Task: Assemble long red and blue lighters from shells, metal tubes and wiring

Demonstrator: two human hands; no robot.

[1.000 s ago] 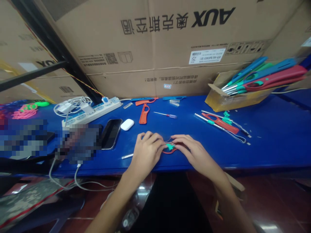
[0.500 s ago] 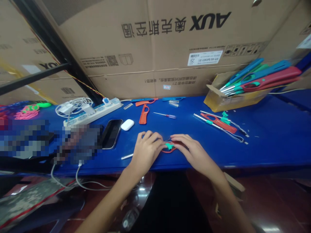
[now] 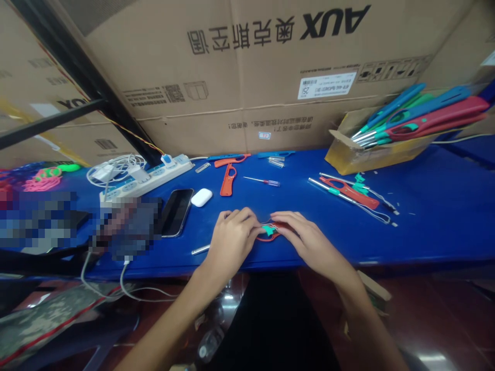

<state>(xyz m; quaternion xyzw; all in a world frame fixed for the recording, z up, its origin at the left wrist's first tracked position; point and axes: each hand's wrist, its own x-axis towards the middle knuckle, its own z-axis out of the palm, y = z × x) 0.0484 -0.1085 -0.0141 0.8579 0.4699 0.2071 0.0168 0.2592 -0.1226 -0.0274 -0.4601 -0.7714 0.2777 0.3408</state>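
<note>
Between my two hands, low over the table's front part, lies a long-reach lighter with a red-orange shell and its inside showing. A green trigger piece and thin wires sit in it. My left hand is closed around the lighter's left part, and a metal tube sticks out to its left. With fingers and thumb, my right hand pinches the right end. The fingers cover much of the lighter.
Ahead lie a screwdriver, an orange shell half and clear small tanks. To the right are metal tubes with wires, green pieces and a box of lighters. A phone, earbud case and power strip stand left.
The view has shifted slightly. Both hands stay at the lighter with almost the same hold; the fingers have moved only a little.
</note>
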